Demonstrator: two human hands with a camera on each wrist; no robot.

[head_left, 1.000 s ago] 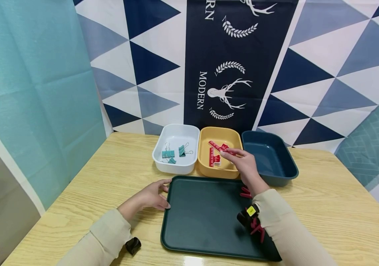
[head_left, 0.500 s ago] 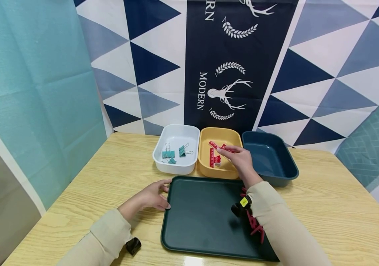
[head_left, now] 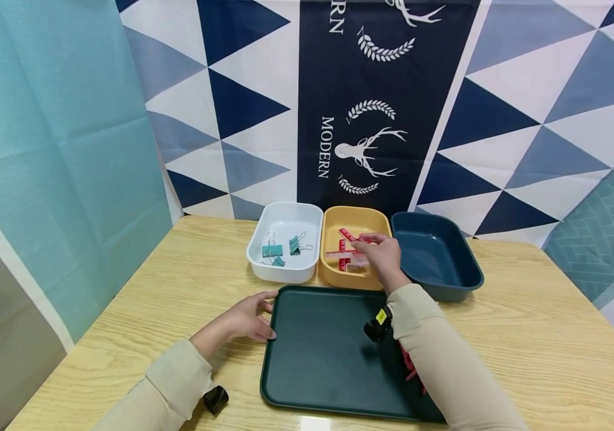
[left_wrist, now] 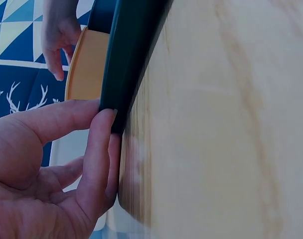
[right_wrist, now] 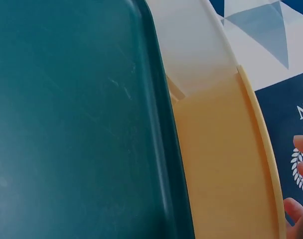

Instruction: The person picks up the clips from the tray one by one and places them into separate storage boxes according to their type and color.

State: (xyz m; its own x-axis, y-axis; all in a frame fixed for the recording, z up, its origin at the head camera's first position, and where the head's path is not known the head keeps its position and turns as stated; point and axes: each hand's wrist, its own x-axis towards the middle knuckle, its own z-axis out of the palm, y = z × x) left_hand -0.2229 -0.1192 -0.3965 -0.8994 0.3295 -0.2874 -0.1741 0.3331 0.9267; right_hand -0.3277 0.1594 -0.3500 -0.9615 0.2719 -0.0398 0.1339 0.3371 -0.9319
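Observation:
My left hand (head_left: 248, 317) rests at the left edge of the dark green tray (head_left: 334, 353), thumb and fingers spaced apart along the rim; in the left wrist view fingertips (left_wrist: 107, 115) touch the tray's side. Over the yellow bin (head_left: 358, 215) is my right hand (head_left: 385, 257), its fingers spread loosely in the right wrist view with nothing between them. Just below them a blurred red clip (head_left: 339, 254) with a white-marked bar shows over the bin. Other red clips (head_left: 345, 232) with white marks lie inside it.
To the left stands a white bin (head_left: 285, 211) with several teal binder clips (head_left: 271, 250). A dark blue bin (head_left: 436, 257) is on the right. More red clips (head_left: 408, 365) lie on the tray's right side, partly hidden by my right sleeve (head_left: 436, 341).
My right hand has moved slightly left and let go of a red clip, which drops blurred into the yellow bin. My left hand stays at the tray's edge.

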